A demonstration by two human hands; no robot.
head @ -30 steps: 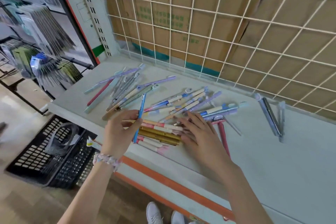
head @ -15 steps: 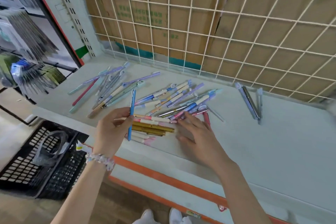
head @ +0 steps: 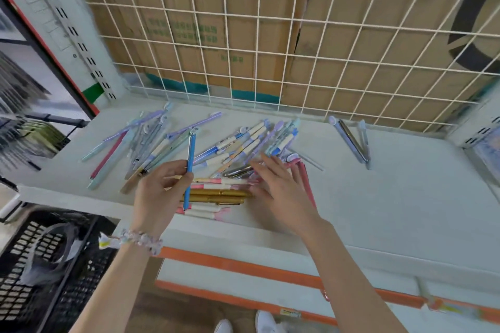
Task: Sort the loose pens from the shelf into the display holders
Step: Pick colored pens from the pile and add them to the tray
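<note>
Several loose pens (head: 238, 143) lie scattered on the white shelf (head: 392, 197), in pastel blue, purple and pink. My left hand (head: 159, 192) pinches a blue pen (head: 190, 167) upright between thumb and fingers, above the pile. Two gold pens (head: 219, 195) and pink-and-white pens (head: 205, 211) lie side by side just right of that hand. My right hand (head: 281, 192) rests with spread, straight fingers on the pens at the pile's middle, next to a red pen (head: 307, 184). No display holder is in view.
A few grey-blue pens (head: 351, 140) lie apart at the right. A white wire grid (head: 270, 48) with cardboard behind closes the shelf's back. A black plastic crate (head: 40, 273) stands on the floor at lower left. An orange strip (head: 243, 265) edges the shelf below.
My left hand has kept the blue pen and lifted it a little more upright. My right hand has slid slightly back over the pile. The camera has tilted up.
</note>
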